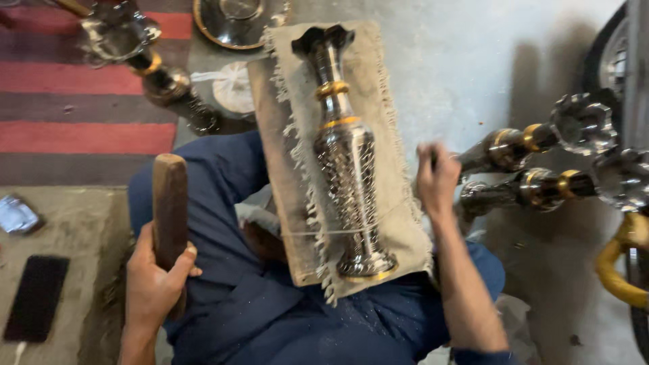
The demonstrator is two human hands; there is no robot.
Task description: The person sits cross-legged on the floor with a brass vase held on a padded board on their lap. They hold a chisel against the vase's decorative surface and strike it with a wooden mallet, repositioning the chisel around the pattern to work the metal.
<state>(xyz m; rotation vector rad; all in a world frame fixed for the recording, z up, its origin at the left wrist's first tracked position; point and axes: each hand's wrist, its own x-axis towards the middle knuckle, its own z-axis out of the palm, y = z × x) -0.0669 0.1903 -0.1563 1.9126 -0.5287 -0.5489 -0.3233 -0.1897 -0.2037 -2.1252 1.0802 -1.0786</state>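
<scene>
While the left hand [154, 280] grips the wooden mallet [170, 209], the right hand [437, 177], closed on something unclear, should steady right of the vase [345, 149].

Head cam, steep down, close-up lap.

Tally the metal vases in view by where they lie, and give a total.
On the cloth-covered board across the lap: 1 vase
On the floor, upper left: 1 vase
On the floor, right, by the right hand: 2 vases
Total: 4
</scene>
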